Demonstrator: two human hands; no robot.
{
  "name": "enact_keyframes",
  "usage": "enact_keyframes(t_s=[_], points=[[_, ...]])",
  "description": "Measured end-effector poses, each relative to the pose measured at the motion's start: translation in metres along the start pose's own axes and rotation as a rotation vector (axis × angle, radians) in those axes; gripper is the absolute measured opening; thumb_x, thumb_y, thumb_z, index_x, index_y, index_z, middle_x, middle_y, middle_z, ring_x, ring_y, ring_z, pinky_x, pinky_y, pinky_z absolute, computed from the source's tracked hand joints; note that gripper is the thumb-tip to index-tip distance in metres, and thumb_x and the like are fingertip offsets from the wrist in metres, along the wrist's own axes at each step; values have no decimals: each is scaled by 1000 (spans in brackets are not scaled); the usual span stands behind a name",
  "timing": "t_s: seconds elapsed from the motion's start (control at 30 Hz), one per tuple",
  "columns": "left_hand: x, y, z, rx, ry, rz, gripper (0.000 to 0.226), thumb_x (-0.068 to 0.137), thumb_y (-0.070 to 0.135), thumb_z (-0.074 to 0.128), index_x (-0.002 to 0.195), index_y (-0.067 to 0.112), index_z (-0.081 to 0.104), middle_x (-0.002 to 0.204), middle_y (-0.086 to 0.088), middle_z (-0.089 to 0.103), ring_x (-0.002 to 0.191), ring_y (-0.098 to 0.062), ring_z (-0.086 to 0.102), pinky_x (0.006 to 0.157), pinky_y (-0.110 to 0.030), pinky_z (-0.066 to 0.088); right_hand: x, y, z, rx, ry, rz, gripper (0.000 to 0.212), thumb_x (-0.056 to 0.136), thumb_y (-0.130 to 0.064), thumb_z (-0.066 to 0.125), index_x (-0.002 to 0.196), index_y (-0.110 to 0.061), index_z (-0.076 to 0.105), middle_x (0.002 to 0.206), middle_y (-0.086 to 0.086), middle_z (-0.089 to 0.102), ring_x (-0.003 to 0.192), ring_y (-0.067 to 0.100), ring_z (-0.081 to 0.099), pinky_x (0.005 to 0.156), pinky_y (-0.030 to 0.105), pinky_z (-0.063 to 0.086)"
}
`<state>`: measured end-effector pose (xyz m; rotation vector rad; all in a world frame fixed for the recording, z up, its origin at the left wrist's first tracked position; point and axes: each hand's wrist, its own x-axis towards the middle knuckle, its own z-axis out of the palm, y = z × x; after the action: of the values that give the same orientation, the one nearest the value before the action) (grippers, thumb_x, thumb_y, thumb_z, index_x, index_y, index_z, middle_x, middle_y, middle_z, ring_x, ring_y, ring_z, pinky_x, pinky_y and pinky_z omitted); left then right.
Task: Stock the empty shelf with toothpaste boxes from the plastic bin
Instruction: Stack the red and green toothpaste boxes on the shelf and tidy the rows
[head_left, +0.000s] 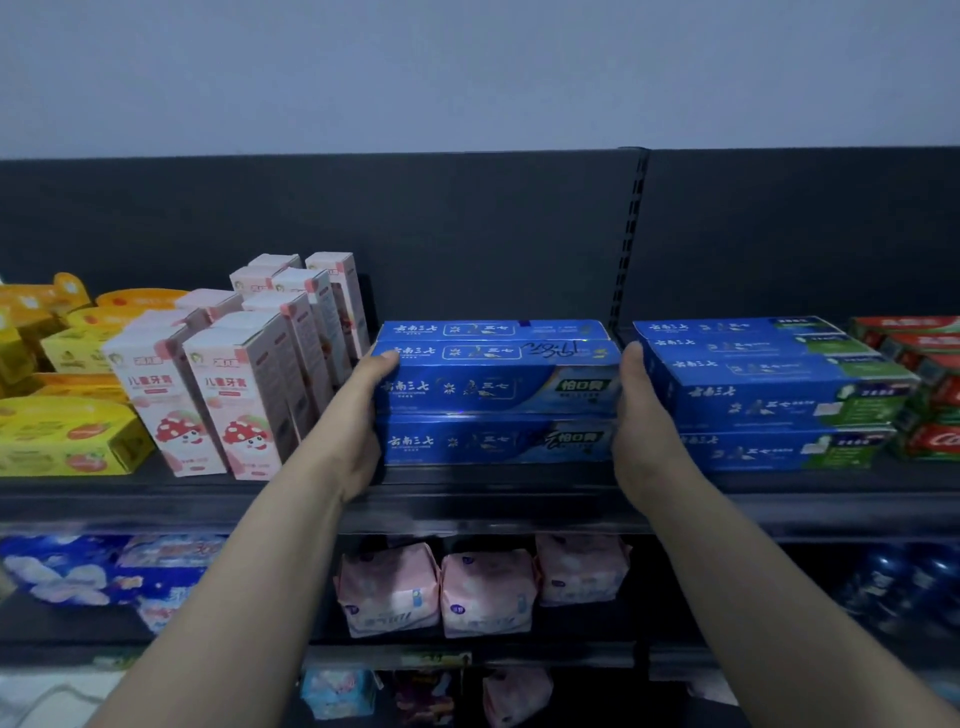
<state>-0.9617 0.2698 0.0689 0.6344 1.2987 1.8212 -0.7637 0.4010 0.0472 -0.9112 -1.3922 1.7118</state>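
Head-worn view, near, facing shelf (519, 501)

The blue toothpaste boxes (496, 387) are glossy printed card, and light streaks along their smooth faces. The pink-and-white cartons (156, 410) beside them look like smooth card with a softer sheen, and so do the yellow cartons (57, 441). The shelf (467, 499) and its back panel (415, 234) are dark metal, painted matt. Lower down, the pink packs (485, 592) are wrapped in crinkled, shiny plastic film. The wall (467, 67) is matt.
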Motion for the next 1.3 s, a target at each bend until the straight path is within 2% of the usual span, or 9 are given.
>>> enact_keyframes(t_s=[0.3,0.47,0.6,0.7,0.9,0.97,1.07,1.2,1.3], points=[[1,-2,7,54,-26,40,39,99,33,36,133,20,49,96,0,71,76,-13,70,57,-25,54,-2,-11,6,-33,134,1,102,52,-92,43,135,-34,50,143,-1,47,132,24,43,110,55,31],[-8,4,6,77,-107,31,43,100,33,24,124,20,57,108,-4,70,94,-20,66,77,-35,53,3,-7,0,-16,214,17,68,54,-84,50,89,-27,60,115,2,65,114,27,56,107,54,33],[-9,3,5,96,-137,34,52,100,38,16,110,22,65,107,-5,71,95,-20,68,82,-40,53,1,-10,2,-20,269,50,95,47,-91,53,118,-27,61,126,0,60,118,26,54,107,53,36],[-9,0,7,124,-129,48,48,100,38,17,127,22,54,113,-5,70,99,-21,67,86,-43,53,-6,-10,4,-45,259,16,71,78,-78,43,126,-27,57,125,-1,61,117,24,55,106,48,39],[-7,-4,8,132,-109,76,49,100,40,17,126,24,55,110,-5,71,98,-20,68,88,-43,53,-17,-17,11,-38,275,17,67,82,-76,39,123,-26,57,127,0,59,119,23,53,107,46,38],[-8,-5,9,116,-75,91,48,101,41,18,124,23,56,108,-4,71,95,-19,69,85,-41,54,-24,-18,13,-85,277,-78,66,82,-74,37,130,-32,52,135,-7,54,125,16,48,109,42,34],[-15,-3,14,130,-9,81,44,101,43,23,122,23,57,107,-4,72,95,-20,69,87,-41,53,-42,-19,18,-316,255,-354,55,98,-49,34,150,-33,22,151,-15,27,130,-2,26,110,29,23],[-18,-2,0,233,7,60,66,83,67,44,140,36,38,139,1,52,124,-21,54,105,-53,39,-59,-17,23,-601,243,-705,62,100,-33,42,152,-23,11,158,-12,13,145,5,9,118,41,18],[-52,8,-2,556,147,360,63,90,56,41,147,34,26,151,15,27,140,-6,26,116,-34,21,-73,-6,34,-703,249,-930,61,96,-28,44,150,-15,19,158,-6,13,147,13,6,118,46,16]])
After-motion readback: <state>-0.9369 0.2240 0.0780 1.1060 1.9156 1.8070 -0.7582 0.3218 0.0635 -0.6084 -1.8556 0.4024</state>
